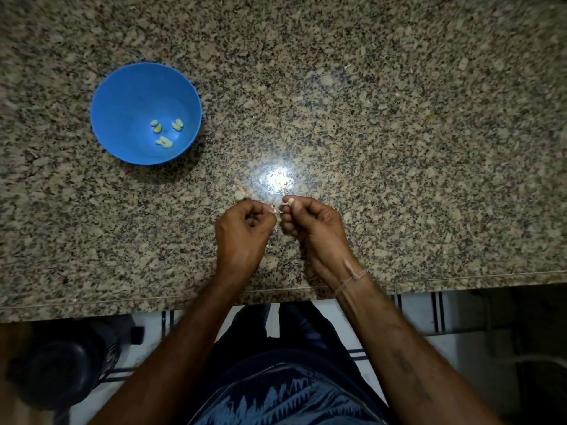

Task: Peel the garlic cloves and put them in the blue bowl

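A blue bowl (122, 96) stands on the granite counter (368, 118) at the left, with several peeled pale cloves (164, 142) in its bottom. Near the counter's front edge my right hand (313, 228) pinches a small garlic clove (289, 200) at its fingertips. My left hand (242, 231) is curled close beside it, its fingertips holding a bit of papery skin (276, 210) by the clove. Another unpeeled garlic piece (239, 194) lies on the counter just above my left hand.
A bright light glare (276, 179) sits on the counter just beyond my hands. The counter's front edge (460, 280) runs across below my wrists. A dark round object (55, 363) stands on the floor at lower left.
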`<state>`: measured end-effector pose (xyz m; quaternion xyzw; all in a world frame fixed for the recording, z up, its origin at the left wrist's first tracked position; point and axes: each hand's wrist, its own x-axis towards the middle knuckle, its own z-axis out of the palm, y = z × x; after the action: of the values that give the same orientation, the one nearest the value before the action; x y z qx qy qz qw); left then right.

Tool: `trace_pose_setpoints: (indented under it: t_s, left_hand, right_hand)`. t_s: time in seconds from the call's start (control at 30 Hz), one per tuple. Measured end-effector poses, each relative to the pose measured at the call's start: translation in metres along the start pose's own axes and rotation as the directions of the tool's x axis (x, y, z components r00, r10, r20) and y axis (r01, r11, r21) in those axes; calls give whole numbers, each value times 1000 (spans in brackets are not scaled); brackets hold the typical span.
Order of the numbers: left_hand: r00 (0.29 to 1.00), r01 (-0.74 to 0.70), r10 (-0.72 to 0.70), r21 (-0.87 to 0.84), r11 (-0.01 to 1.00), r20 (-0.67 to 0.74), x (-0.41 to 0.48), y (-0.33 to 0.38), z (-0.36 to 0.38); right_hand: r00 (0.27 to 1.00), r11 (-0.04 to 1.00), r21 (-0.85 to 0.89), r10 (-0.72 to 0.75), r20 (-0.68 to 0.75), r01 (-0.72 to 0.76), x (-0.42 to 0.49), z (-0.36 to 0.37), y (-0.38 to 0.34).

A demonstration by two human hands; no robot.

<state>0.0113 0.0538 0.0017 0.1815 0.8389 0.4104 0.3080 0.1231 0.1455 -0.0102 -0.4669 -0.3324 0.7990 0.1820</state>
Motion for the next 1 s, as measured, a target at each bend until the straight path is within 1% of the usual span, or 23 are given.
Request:
trace_pose_setpoints:
  t_s: [0.07, 0.2, 0.37, 0.5, 0.57, 0.7, 0.8, 0.9, 1.0]
  left_hand:
    - [1000, -2, 2, -14, 1000, -27, 0, 0, 0]
    - [998, -47, 44, -59, 997, -49, 0, 3, 2]
    - [990, -123, 132, -173, 977, 41, -5, 11, 2]
    - [992, -92, 110, -253, 963, 57, -8, 15, 3]
    - [991, -94, 115, -266, 959, 65, -8, 13, 1]
    - [992, -110, 119, -196, 974, 38, -8, 12, 2]
    - [995, -98, 94, -143, 985, -34, -8, 12, 4]
    - [992, -120, 117, -82, 989, -51, -7, 9, 4]
    - [988, -156, 154, -84, 984, -24, -5, 10, 2]
  right_hand:
    - [999, 999, 42, 34, 14, -35, 0, -1, -2]
    - [995, 994, 64, 88, 36, -91, -2, -2, -3]
    - [995, 995, 39, 89, 47, -91, -4, -3, -4]
    - [997, 998, 13, 60, 57, -61, -5, -5, -3]
    - [997, 999, 7, 53, 58, -54, -6, -4, -2]
    - [998, 999, -8, 43, 36, -43, -7, -2, -4]
    - [999, 999, -22, 37, 9, -36, -7, -1, -5]
    - [1000, 995, -105, 0, -15, -1, -8, -2, -6]
    - [998, 975, -220, -48, -30, 40, -10, -2, -8]
